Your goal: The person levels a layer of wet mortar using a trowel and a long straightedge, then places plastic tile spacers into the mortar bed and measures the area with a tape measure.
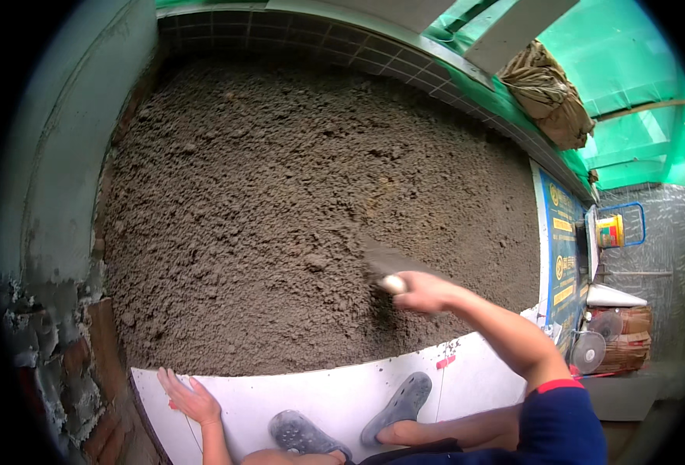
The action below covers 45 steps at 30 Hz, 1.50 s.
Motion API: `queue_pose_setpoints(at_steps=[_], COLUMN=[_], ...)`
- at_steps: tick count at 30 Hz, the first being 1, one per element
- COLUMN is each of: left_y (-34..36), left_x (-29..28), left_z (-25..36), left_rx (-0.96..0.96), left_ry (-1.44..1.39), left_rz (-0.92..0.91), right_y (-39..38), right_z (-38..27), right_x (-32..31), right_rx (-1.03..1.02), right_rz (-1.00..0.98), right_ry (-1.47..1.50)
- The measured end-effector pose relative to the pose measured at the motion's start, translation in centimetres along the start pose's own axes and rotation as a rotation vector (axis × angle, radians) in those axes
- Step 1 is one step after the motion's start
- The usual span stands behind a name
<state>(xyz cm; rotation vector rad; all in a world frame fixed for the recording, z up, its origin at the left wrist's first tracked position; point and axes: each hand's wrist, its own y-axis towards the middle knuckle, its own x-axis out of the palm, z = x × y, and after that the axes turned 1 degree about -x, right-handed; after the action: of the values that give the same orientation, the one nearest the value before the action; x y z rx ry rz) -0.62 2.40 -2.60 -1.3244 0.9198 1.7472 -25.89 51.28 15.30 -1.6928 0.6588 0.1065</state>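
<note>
A wide bed of rough, crumbly grey-brown mortar [234, 209] spreads out in front of me. My right hand [426, 293] is closed around the pale handle of a trowel [393, 262], whose grey blade is blurred and lies low over the mortar. The mortar looks smoother on the right and lumpier on the left. My left hand [191, 397] lies flat with fingers spread on a white board [242, 387] along the mortar's near edge, by the left wall, holding nothing.
My clog-clad feet [302, 432] are on the white board. At left stands a rough, broken wall edge [75, 364]. Beyond the right edge lie a blue printed sheet [563, 256], a yellow bucket [610, 231] and a fan [588, 353]. A brown sack [548, 97] sits far right.
</note>
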Motion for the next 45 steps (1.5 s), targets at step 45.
queue_pose_setpoints(at_steps=[45], left_y=[0.5], left_x=[-0.7], left_z=[0.5], left_rx=[-0.004], left_ry=[-0.117], left_rz=[0.041], right_y=[-3.5], right_z=[-19.8], right_x=[13.8], right_rx=[-0.629], right_rz=[0.259], right_ry=[-0.236])
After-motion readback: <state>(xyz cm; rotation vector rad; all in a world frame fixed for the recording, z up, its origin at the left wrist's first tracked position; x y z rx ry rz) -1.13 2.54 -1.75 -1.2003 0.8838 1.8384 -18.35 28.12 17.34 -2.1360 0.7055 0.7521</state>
